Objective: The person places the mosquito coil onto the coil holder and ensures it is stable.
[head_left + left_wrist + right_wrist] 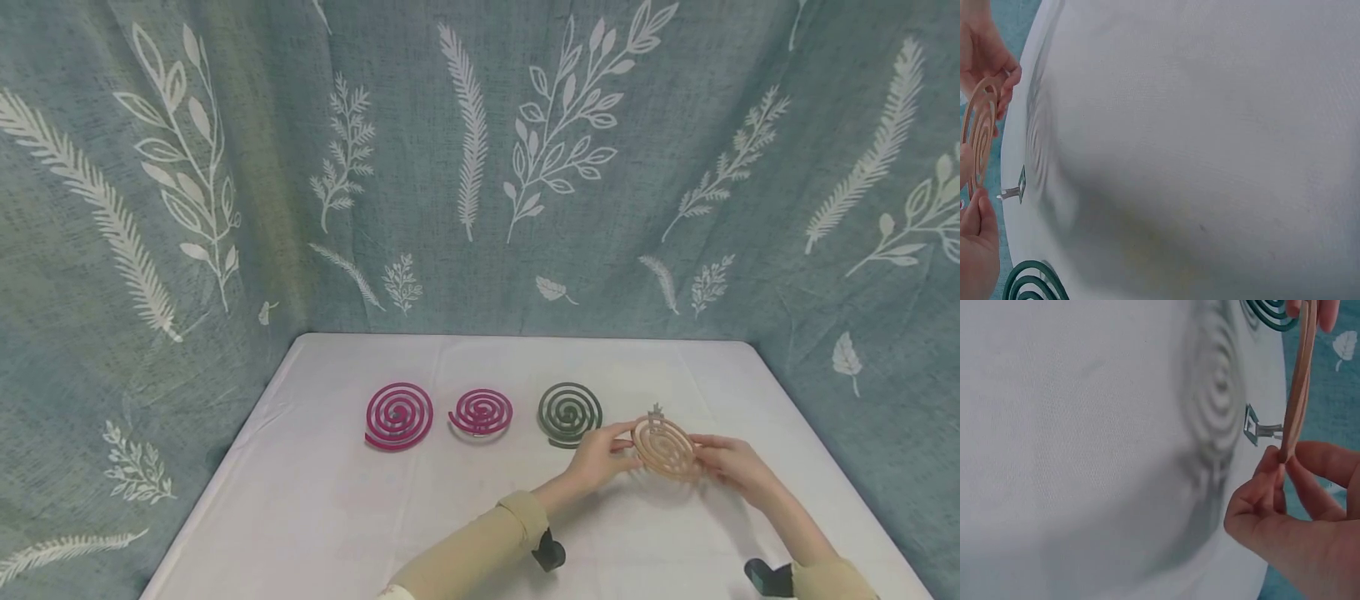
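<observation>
Both hands hold a tan mosquito coil (663, 450) tilted above the right part of the white table. My left hand (600, 457) pinches its left edge, and my right hand (737, 468) pinches the right edge. Seen nearly edge-on in the right wrist view, the tan coil (1300, 381) sits between right thumb and fingers. Past it on the table stands a small metal coil stand (1260, 428), also visible in the left wrist view as a metal stand (1016, 187). Left of my left hand lies a dark green coil (570, 414).
Farther left are a flat magenta coil (399, 417) and another magenta coil (481, 412) that appears raised, with a bit of metal under it. The white table (315, 500) meets a blue-green leaf-patterned curtain (420, 167) at its back and sides.
</observation>
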Tool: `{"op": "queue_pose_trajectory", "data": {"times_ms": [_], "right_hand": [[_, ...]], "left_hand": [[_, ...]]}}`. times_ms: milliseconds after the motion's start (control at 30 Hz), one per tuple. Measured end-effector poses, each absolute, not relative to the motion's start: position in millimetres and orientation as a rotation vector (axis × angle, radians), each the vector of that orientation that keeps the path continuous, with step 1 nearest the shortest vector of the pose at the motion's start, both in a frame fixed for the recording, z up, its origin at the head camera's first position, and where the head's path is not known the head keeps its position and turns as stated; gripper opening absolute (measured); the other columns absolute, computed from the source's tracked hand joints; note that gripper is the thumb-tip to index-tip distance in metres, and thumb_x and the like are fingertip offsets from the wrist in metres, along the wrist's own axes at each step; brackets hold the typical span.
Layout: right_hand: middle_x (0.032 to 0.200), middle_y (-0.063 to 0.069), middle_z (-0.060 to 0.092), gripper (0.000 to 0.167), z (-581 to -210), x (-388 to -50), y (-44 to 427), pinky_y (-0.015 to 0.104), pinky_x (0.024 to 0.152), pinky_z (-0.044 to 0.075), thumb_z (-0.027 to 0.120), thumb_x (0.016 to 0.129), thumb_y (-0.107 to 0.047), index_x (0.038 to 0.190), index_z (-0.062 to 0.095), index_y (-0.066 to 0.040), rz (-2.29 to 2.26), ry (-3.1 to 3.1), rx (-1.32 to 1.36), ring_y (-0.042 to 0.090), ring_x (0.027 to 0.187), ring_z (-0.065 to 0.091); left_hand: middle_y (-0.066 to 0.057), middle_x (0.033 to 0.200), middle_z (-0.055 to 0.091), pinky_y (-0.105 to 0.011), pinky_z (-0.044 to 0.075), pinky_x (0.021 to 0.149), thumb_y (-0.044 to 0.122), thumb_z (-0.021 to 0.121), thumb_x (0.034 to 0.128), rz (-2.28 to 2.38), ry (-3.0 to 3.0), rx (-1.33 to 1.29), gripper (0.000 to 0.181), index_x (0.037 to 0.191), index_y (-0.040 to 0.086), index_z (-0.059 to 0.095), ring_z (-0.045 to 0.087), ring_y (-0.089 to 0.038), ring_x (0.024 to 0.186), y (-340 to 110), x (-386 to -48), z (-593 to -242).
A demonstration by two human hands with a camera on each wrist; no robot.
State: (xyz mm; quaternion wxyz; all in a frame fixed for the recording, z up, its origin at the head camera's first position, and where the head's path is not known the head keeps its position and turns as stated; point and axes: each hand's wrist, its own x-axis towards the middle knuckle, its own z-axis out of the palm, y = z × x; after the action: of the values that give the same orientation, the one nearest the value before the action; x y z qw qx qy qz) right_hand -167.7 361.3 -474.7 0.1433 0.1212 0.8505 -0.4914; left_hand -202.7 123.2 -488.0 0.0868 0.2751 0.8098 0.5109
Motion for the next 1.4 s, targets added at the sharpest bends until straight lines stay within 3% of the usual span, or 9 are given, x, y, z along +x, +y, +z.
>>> {"op": "queue_pose_trajectory", "data": {"times_ms": [200, 400, 700, 933, 1033, 1100, 1200, 1267, 1400], "right_hand": [[0.143, 0.029, 0.04, 0.055, -475, -169, 363, 0.031, 0.093, 0.051, 0.048, 0.098, -0.023, 0.141, 0.034, 0.009, -1.458, 2.473, 0.259, 0.005, 0.109, 0.055], [0.148, 0.028, 0.032, 0.061, -476, -172, 366, 0.016, 0.089, 0.048, 0.05, 0.098, -0.025, 0.144, 0.028, 0.008, -1.587, 2.448, 0.205, -0.02, 0.095, 0.046], [0.148, 0.02, 0.035, 0.07, -470, -172, 374, 0.007, 0.086, 0.042, 0.054, 0.096, -0.026, 0.147, 0.019, 0.006, -1.69, 2.348, 0.032, -0.02, 0.101, 0.048], [0.13, -0.019, 0.044, 0.074, -470, -169, 376, 0.009, 0.089, 0.042, 0.058, 0.093, -0.014, 0.147, 0.013, 0.009, -1.734, 2.273, -0.146, -0.019, 0.107, 0.047], [0.122, -0.027, 0.043, 0.074, -469, -169, 376, 0.009, 0.088, 0.043, 0.058, 0.093, -0.012, 0.147, 0.012, 0.011, -1.734, 2.277, -0.199, -0.018, 0.108, 0.047], [0.133, -0.012, 0.047, 0.074, -470, -170, 374, 0.008, 0.088, 0.042, 0.058, 0.093, -0.012, 0.147, 0.013, 0.009, -1.72, 2.301, -0.189, -0.019, 0.106, 0.046], [0.148, 0.015, 0.035, 0.075, -471, -170, 371, 0.007, 0.088, 0.043, 0.059, 0.092, -0.013, 0.147, 0.013, 0.009, -1.718, 2.331, -0.18, -0.02, 0.105, 0.045], [0.148, 0.021, 0.031, 0.076, -472, -170, 370, 0.007, 0.088, 0.042, 0.059, 0.092, -0.014, 0.147, 0.013, 0.009, -1.716, 2.355, -0.171, -0.02, 0.105, 0.045], [0.127, -0.016, 0.047, 0.072, -474, -169, 367, 0.006, 0.088, 0.043, 0.058, 0.093, -0.013, 0.147, 0.015, 0.01, -1.75, 2.399, -0.184, -0.018, 0.105, 0.048]], "left_hand": [[-0.01, 0.131, 0.059, -0.018, 0.052, 0.084, 0.009, 0.074, 0.0786, 1.616, 2.379, 0.768, 0.059, 0.133, 0.009, 0.052, 0.065, -0.019, 0.108, 123, -204, -489], [-0.013, 0.135, 0.055, -0.018, 0.051, 0.087, 0.01, 0.073, 0.0799, 1.734, 2.296, 0.703, 0.058, 0.134, 0.005, 0.051, 0.064, -0.021, 0.111, 124, -209, -490], [-0.018, 0.119, 0.063, -0.016, 0.052, 0.084, 0.005, 0.069, 0.0841, 1.805, 2.14, 0.676, 0.051, 0.132, -0.003, 0.051, 0.065, -0.024, 0.109, 118, -213, -490], [-0.021, 0.115, 0.064, -0.017, 0.053, 0.082, 0.001, 0.066, 0.085, 1.83, 2.103, 0.682, 0.05, 0.131, -0.008, 0.049, 0.066, -0.025, 0.105, 115, -214, -488], [-0.022, 0.116, 0.063, -0.017, 0.052, 0.083, -0.001, 0.064, 0.0854, 1.834, 2.073, 0.671, 0.051, 0.133, -0.008, 0.047, 0.065, -0.026, 0.106, 113, -215, -487], [-0.022, 0.117, 0.062, -0.017, 0.052, 0.084, -0.001, 0.064, 0.0855, 1.833, 2.06, 0.66, 0.052, 0.134, -0.008, 0.046, 0.064, -0.026, 0.108, 112, -214, -486], [-0.021, 0.117, 0.062, -0.018, 0.052, 0.085, -0.001, 0.064, 0.085, 1.836, 2.058, 0.656, 0.054, 0.135, -0.007, 0.046, 0.064, -0.027, 0.108, 111, -215, -486], [-0.02, 0.116, 0.063, -0.018, 0.052, 0.085, -0.001, 0.065, 0.0844, 1.832, 2.079, 0.663, 0.055, 0.135, -0.006, 0.046, 0.064, -0.026, 0.108, 111, -215, -486], [-0.018, 0.115, 0.064, -0.017, 0.052, 0.086, 0.001, 0.066, 0.0838, 1.805, 2.151, 0.694, 0.057, 0.137, -0.004, 0.045, 0.065, -0.024, 0.106, 111, -216, -487]]}}
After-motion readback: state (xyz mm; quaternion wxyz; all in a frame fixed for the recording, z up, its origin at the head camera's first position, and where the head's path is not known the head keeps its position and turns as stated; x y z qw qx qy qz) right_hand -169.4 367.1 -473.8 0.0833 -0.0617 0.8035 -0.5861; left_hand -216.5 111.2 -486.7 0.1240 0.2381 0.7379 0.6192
